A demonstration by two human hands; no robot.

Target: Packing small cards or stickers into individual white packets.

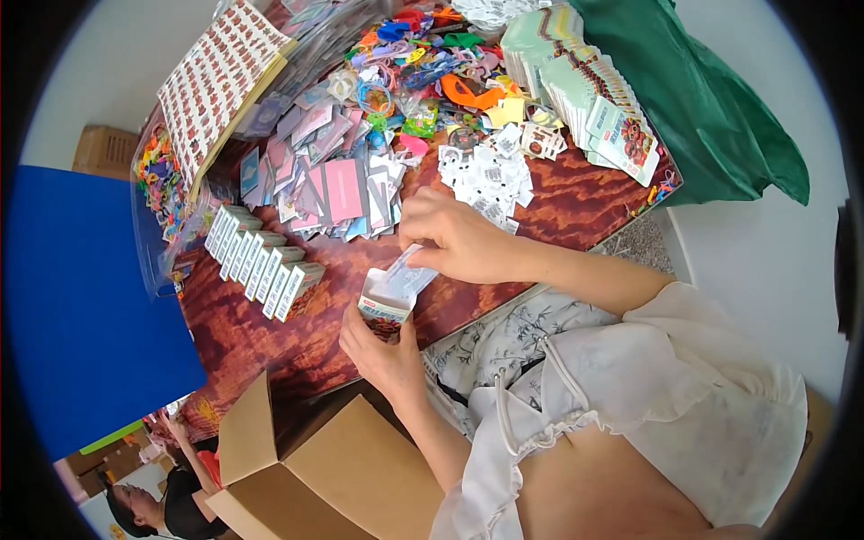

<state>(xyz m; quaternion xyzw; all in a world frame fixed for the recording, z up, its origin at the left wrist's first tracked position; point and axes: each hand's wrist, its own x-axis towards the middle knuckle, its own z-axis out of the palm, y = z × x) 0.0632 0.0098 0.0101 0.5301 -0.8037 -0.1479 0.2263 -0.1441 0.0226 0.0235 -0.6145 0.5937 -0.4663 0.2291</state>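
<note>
My left hand [389, 358] is closed around a small printed carton [382, 311], held upright with its top end open, just over the table's near edge. Between the thumb and fingers of my right hand [459, 238] is a pale printed slip [402, 273]. Its lower end is at the mouth of the carton; how far it goes inside is hidden. A row of similar closed cartons [261, 263] stands to the left. Beyond my hands lie a heap of cards and packets [337, 184] and a pile of small white printed pieces [486, 178].
Colourful plastic trinkets [432, 67] cover the far table, beside stacks of flat cartons [585, 85] and a green bag [711, 99]. A sticker sheet [220, 85] rests left over a clear bin [153, 216]. An open cardboard box [360, 463] is nearby. Another person [166, 504] sits lower left.
</note>
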